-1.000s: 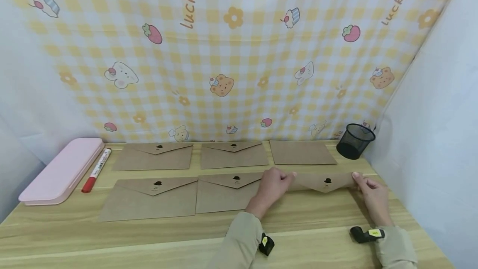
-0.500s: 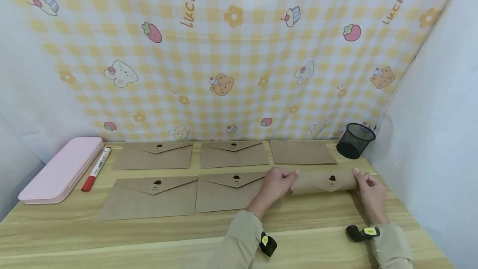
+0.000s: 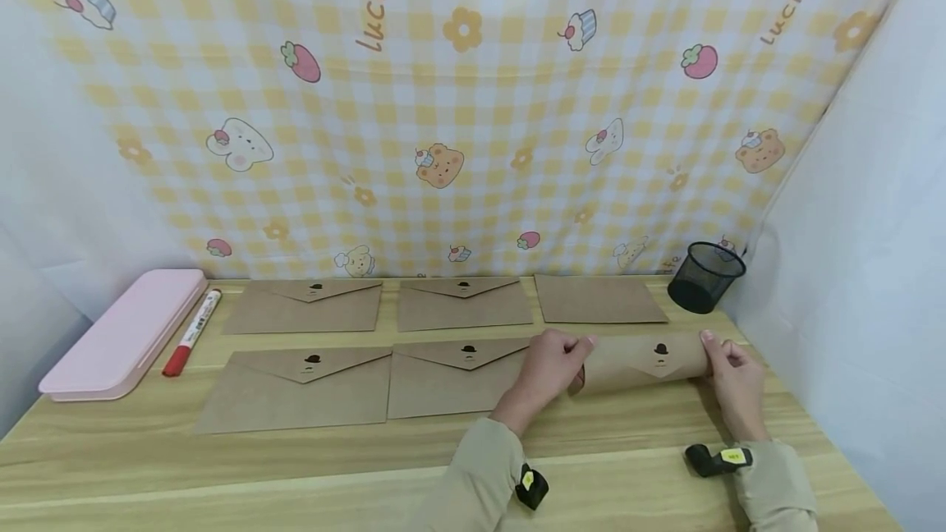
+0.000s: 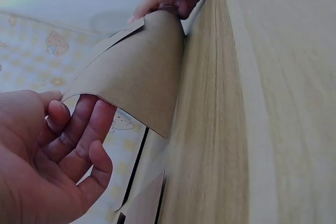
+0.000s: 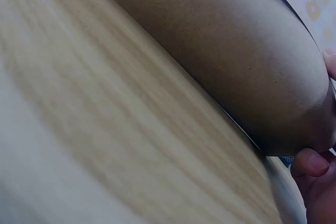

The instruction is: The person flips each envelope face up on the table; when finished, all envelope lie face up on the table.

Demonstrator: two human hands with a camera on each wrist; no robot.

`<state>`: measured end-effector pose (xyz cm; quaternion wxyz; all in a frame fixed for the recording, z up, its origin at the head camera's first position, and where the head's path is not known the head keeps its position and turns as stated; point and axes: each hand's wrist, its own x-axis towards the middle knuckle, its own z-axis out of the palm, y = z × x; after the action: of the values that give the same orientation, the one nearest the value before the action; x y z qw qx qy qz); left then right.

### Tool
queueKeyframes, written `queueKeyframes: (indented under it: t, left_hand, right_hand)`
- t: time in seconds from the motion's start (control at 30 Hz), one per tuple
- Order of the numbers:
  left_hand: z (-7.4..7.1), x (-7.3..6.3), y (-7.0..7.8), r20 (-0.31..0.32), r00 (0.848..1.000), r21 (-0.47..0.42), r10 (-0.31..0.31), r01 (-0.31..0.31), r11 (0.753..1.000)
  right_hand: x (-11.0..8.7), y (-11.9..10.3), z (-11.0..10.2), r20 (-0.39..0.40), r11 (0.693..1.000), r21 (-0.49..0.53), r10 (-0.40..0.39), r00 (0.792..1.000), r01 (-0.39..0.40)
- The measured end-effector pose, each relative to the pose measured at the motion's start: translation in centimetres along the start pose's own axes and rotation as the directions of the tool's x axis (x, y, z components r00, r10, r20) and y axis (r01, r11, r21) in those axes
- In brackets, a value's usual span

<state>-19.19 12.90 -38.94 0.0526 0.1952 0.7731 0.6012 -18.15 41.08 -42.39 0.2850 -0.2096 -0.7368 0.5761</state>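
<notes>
A brown paper envelope (image 3: 636, 364) with a small black hat print on its flap is bowed between the two hands at the right of the table. My left hand (image 3: 545, 368) pinches its left end between thumb and fingers; in the left wrist view the other fingers of that hand (image 4: 68, 156) curl beneath the arched paper (image 4: 131, 69). At the opposite end my right hand (image 3: 737, 388) pinches the edge. In the right wrist view the curved envelope (image 5: 210, 45) has its long lower edge close to the tabletop, with fingertips (image 5: 312, 163) at its corner.
Two flap-up envelopes, one at left (image 3: 296, 392) and one mid-table (image 3: 443, 388), share the front row. Behind lie two more with flaps and a plain-faced one (image 3: 600, 300). A black mesh cup (image 3: 702, 279) stands back right. A pink case (image 3: 121, 339) and red-capped marker (image 3: 190, 335) lie left.
The envelope between the hands has bowed more, its front edge curving down and more of its face showing. Its hat print has shifted up and right. The other envelopes have stayed in place.
</notes>
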Motion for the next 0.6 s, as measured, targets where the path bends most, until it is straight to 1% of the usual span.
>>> queueKeyframes:
  t: [0.17, 0.27, 0.37, 0.5, 0.6]
  left_hand:
    - [0.19, -0.14, 0.05, -0.016, 0.999, -0.01, 0.049, -0.049, 0.999]
    - [0.27, -0.18, 0.04, -0.016, 0.998, -0.019, 0.062, -0.063, 0.998]
    - [0.32, -0.11, -0.06, -0.014, 0.999, -0.008, 0.049, -0.049, 0.999]
    - [0.36, 0.0, -0.23, -0.024, 0.999, 0.037, 0.025, -0.024, 0.999]
    - [0.33, 0.12, -0.47, -0.036, 0.999, 0.058, 0.019, -0.017, 0.998]
  right_hand:
    - [-0.01, -0.1, 0.05, 0.002, 1.0, -0.011, -0.005, 1.0, 0.005]
    - [-0.07, -0.15, 0.02, 0.002, 1.0, -0.004, -0.001, 1.0, 0.001]
    - [-0.14, -0.14, -0.04, 0.003, 1.0, 0.011, 0.013, 1.0, -0.013]
    - [-0.19, -0.13, -0.1, 0.011, 0.998, 0.05, 0.031, 0.999, -0.031]
    - [-0.12, -0.14, -0.1, 0.026, 0.996, 0.081, 0.045, 0.999, -0.047]
